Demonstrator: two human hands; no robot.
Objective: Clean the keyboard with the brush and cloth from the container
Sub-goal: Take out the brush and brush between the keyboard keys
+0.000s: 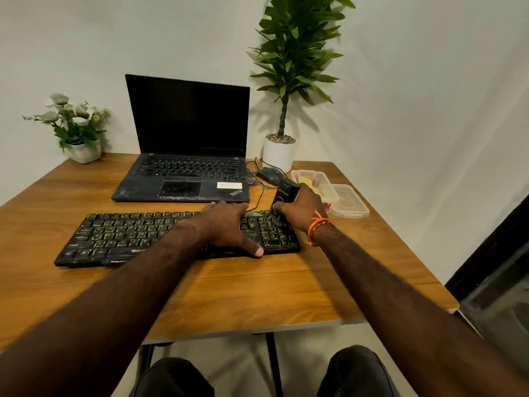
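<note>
- Head view: keyboard [160, 236] lies long axis left-right on the surface [257, 285].
- Right hand [303, 209] grips the brush [283, 196], bristles down on the right-end keys.
- Left hand [226, 224] presses flat, fingers straight.

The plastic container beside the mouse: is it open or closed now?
Open. The container has no lid on it, and something yellow shows inside. Its clear lid lies on the table just to its right.

A "ThinkPad" logo sits at the lower right corner of the palm rest on the laptop [183, 179]. The white sticker [229, 185] beside it carries print too small to read, as does pale lettering on the brush [284, 194]. Keyboard [128, 236] legends glow yellow-green, illegible.
</note>
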